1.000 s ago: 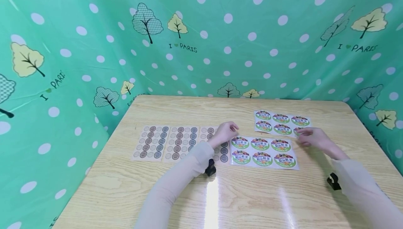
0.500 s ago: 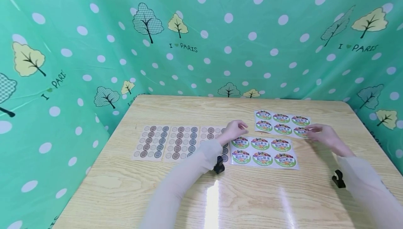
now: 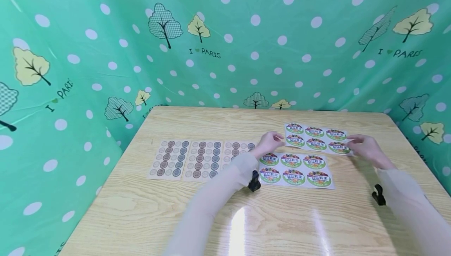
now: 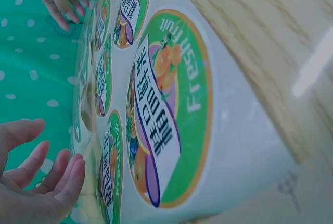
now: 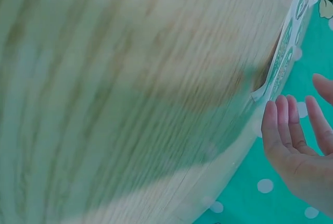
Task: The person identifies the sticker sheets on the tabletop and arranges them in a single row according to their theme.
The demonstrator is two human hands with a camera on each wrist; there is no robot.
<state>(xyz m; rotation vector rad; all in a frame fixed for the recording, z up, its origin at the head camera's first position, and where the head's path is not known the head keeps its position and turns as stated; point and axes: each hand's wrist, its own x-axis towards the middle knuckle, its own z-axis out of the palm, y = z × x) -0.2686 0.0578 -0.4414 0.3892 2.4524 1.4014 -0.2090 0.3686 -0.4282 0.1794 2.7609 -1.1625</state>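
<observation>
A white sheet of oval fruit stickers (image 3: 315,138), green-rimmed and printed with Chinese characters, lies flat toward the back right of the table. At its left edge is my left hand (image 3: 269,143), and at its right edge my right hand (image 3: 367,149). A matching sticker sheet (image 3: 296,172) lies just in front, partly under the left wrist. In the left wrist view, my left hand (image 4: 39,177) has thumb and fingers apart, with stickers beside it. In the right wrist view, my right hand (image 5: 302,151) holds nothing, its fingertips near a sheet corner. Whether the fingertips touch paper, I cannot tell.
Several sheets of small round stickers in brown, grey and pale tones, such as the leftmost sheet (image 3: 169,160), lie side by side on the left. The wooden table (image 3: 141,217) meets a green dotted curtain (image 3: 211,72) at the back and left.
My left hand has moved right and slightly away, to the back sheet's left edge. My right hand has shifted right, off the corner sticker to the sheet's right edge. The sheets look unmoved.
</observation>
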